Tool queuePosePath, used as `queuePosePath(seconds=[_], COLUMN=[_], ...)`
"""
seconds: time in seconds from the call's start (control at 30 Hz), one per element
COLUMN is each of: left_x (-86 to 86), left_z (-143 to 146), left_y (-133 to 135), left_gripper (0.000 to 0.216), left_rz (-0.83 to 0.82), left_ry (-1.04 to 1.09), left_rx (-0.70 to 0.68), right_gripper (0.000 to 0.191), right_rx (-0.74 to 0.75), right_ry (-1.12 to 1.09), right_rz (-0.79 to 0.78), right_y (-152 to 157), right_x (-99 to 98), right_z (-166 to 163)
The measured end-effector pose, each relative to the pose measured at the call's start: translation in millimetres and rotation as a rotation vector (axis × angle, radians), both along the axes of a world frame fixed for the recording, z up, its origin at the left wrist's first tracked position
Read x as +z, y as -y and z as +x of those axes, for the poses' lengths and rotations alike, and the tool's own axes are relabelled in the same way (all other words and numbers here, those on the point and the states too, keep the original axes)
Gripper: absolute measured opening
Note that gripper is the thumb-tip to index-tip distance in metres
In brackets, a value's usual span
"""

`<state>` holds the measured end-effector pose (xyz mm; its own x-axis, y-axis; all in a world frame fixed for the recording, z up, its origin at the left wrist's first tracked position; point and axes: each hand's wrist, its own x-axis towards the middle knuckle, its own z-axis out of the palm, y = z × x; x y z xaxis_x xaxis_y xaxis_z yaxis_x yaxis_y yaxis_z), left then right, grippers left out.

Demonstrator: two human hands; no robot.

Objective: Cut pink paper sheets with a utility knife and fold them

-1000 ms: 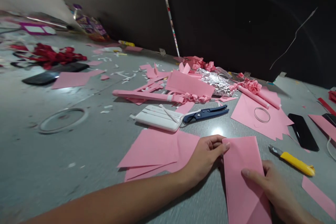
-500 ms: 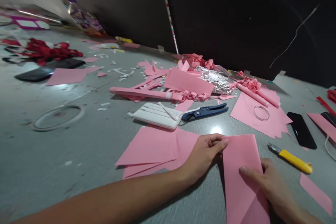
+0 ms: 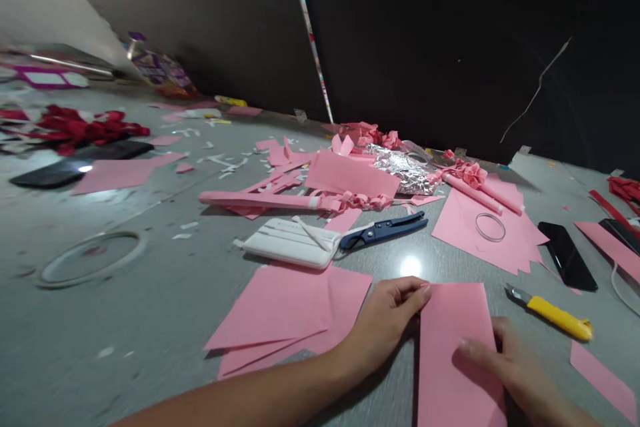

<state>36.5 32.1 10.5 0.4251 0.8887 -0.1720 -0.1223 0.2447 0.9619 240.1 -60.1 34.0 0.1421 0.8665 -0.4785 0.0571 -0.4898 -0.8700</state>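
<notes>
A folded pink paper sheet [image 3: 453, 327] lies on the grey table near the bottom edge. My left hand [image 3: 387, 317] pinches its top left corner with curled fingers. My right hand [image 3: 515, 367] grips the sheet's right side, thumb pressed flat on top of the paper. Several loose pink sheets [image 3: 290, 307] are stacked just left of my left hand. A yellow utility knife [image 3: 553, 313] rests to the right of the sheet.
Blue-handled scissors [image 3: 383, 230] and a white flat case [image 3: 290, 243] lie beyond the hands. Pink rolls, scraps and crumpled foil [image 3: 403, 170] clutter the middle. A black phone [image 3: 567, 255] sits right, another dark phone [image 3: 75, 163] far left, a clear ring [image 3: 90, 258] left.
The camera tipped upward a little, so everything sits lower in the picture. Both hands keep their hold on the pink sheet; the right thumb slid slightly down it.
</notes>
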Motion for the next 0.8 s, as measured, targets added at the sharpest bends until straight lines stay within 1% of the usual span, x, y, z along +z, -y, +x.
queuePosePath(seconds=[0.1,0.2,0.27,0.37,0.47,0.57,0.8], left_x=[0.4,0.1,-0.2,0.2,1.7,2.7,3.0], left_z=[-1,-2,-2,-2,-2,-2,0], left_y=[2,5,5,5,5,5,4], left_gripper=[0.043,0.042,0.044,0.050,0.054,0.053,0.053], left_rz=[0.032,0.063,0.051,0.034,0.031,0.029,-0.047], left_ry=[-0.042,-0.084,-0.087,-0.093,-0.105,-0.103,-0.077], left_rx=[-0.060,-0.115,-0.126,-0.118,-0.108,-0.092,-0.057], right_gripper=[0.071,0.073,0.071,0.067,0.064,0.062,0.059], right_rx=[-0.064,-0.070,-0.056,-0.016,-0.013,0.000,0.044], right_ry=[-0.002,-0.045,-0.082,-0.096,-0.083,-0.074,-0.052], right_rz=[0.040,0.075,0.074,0.086,0.099,0.114,0.128], right_y=[-2,-5,-6,-7,-8,-9,-12], right_x=[0.0,-2.4,-5.6,-10.0,-12.0,-13.3,-15.6], right_z=[1,1,0,0,0,0,3])
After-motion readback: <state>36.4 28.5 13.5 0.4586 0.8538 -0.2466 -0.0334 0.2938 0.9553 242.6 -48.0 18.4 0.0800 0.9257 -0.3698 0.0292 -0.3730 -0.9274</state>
